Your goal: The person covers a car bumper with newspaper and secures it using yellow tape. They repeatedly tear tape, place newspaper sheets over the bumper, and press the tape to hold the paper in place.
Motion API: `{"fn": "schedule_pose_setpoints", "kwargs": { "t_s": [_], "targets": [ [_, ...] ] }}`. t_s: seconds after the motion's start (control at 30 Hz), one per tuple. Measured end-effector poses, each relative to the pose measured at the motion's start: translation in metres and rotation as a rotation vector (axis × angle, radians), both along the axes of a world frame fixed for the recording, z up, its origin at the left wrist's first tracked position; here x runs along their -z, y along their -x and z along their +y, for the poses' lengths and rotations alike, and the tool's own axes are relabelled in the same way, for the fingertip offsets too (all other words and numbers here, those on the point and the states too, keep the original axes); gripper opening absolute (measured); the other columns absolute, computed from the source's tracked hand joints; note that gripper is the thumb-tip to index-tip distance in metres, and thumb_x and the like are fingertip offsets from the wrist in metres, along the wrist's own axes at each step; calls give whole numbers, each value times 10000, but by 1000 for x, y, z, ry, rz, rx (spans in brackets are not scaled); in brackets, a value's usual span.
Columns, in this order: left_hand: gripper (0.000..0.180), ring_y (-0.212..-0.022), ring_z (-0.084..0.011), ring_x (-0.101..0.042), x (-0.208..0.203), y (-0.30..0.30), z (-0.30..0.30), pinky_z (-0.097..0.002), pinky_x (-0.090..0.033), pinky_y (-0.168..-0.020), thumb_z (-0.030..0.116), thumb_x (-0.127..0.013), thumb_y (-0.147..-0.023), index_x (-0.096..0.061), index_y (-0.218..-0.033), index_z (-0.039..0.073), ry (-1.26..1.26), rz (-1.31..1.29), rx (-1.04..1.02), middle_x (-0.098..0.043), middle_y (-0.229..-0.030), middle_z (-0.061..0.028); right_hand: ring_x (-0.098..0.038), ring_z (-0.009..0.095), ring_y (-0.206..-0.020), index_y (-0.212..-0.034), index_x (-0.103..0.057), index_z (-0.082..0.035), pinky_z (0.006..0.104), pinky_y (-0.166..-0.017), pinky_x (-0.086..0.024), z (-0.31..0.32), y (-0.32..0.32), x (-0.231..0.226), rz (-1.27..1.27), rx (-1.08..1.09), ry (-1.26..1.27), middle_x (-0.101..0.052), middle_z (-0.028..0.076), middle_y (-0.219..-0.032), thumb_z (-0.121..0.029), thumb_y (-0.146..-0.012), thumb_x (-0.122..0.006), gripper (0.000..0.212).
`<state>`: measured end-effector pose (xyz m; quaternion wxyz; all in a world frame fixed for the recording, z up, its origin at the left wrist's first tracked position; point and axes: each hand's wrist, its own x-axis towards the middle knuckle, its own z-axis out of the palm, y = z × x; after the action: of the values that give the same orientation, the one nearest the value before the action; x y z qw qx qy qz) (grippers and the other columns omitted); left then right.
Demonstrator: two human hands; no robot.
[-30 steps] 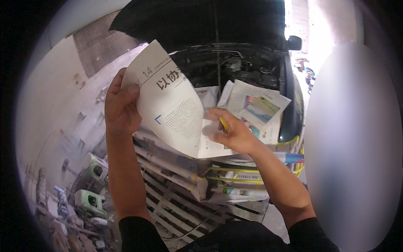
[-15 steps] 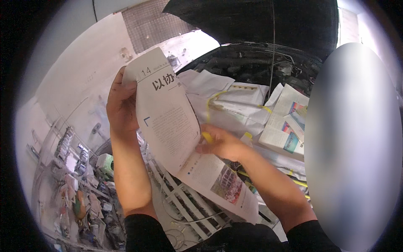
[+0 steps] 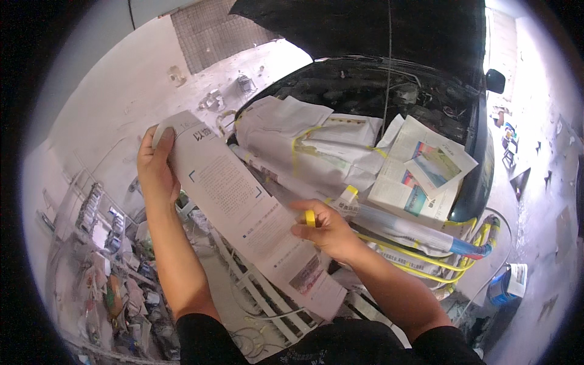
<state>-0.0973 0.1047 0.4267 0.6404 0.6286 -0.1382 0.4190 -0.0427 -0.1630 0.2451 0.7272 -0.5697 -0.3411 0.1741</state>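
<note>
My left hand (image 3: 159, 159) grips the upper end of a long folded newspaper sheet (image 3: 228, 198), thumb on its front. The sheet slants down to the right in front of me. A roll of yellow tape (image 3: 311, 219) sits in my right hand (image 3: 328, 230), whose fingers close round it beside the sheet's right edge. Whether those fingers also touch the paper I cannot tell. Beyond, the car's front (image 3: 310, 137) is covered with paper edged in yellow tape. On the covered right side lie newspaper sheets (image 3: 395, 191) with coloured pictures.
The black car hood (image 3: 365, 27) stands raised over the dark engine bay (image 3: 359, 85). Below the sheet is a slatted light frame (image 3: 274, 313) with a cable near it. Cluttered shelves (image 3: 115, 286) stand at the left. A blue bucket (image 3: 500, 286) is on the floor at right.
The newspaper has swung lower and to the left with my left hand, and lies straighter. My right hand has shifted slightly right and down with the tape. The view has turned a little.
</note>
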Motion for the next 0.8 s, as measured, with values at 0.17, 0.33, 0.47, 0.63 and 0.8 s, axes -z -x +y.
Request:
{"fn": "schedule_pose_setpoints", "kwargs": {
  "t_s": [0.17, 0.33, 0.47, 0.63, 0.8],
  "targets": [
    [143, -832, -134, -622, 30, -21, 8, -260, -502, -745, 80, -581, -925, -589, -1041, -5, 31, -20, -115, -654, -927, -70, -565, 94, -843, -1266, -513, -60, 252, -759, -475, -31, -1, 3, -41, 219, -99, -618, 32, -949, -90, -877, -686, 426],
    [186, -850, -175, -626, 62, -45, 14, -277, -503, -739, 116, -576, -930, -563, -1083, 10, 264, -28, -98, -642, -960, -78, -560, 83, -804, -1260, -513, -59, 229, -712, -472, -61, 13, -14, -188, 421, -73, -615, 26, -894, -48, -878, -666, 412],
    [212, -842, -189, -630, 79, -58, 36, -286, -509, -723, 124, -573, -930, -540, -1109, 15, 409, -94, -97, -637, -984, -86, -558, 78, -774, -1261, -507, -57, 214, -682, -470, -86, 9, -16, -56, 478, -147, -615, 22, -904, -10, -882, -637, 403],
    [181, -873, -201, -645, 89, -60, 34, -313, -532, -744, 126, -567, -933, -545, -1074, 16, 430, -40, -19, -638, -993, -98, -572, 122, -876, -1310, -470, -59, 248, -788, -478, -103, -4, -9, 155, 368, -209, -597, 60, -1030, -128, -889, -653, 465],
    [188, -869, -204, -649, 87, -68, -6, -318, -539, -756, 106, -560, -928, -548, -1082, 0, 320, 36, -35, -639, -998, -118, -413, 218, -1256, -1424, -327, -19, 332, -1052, -317, -75, -8, 30, -12, 90, -3, -450, 134, -1319, -409, -768, -774, 884]
  ]
}}
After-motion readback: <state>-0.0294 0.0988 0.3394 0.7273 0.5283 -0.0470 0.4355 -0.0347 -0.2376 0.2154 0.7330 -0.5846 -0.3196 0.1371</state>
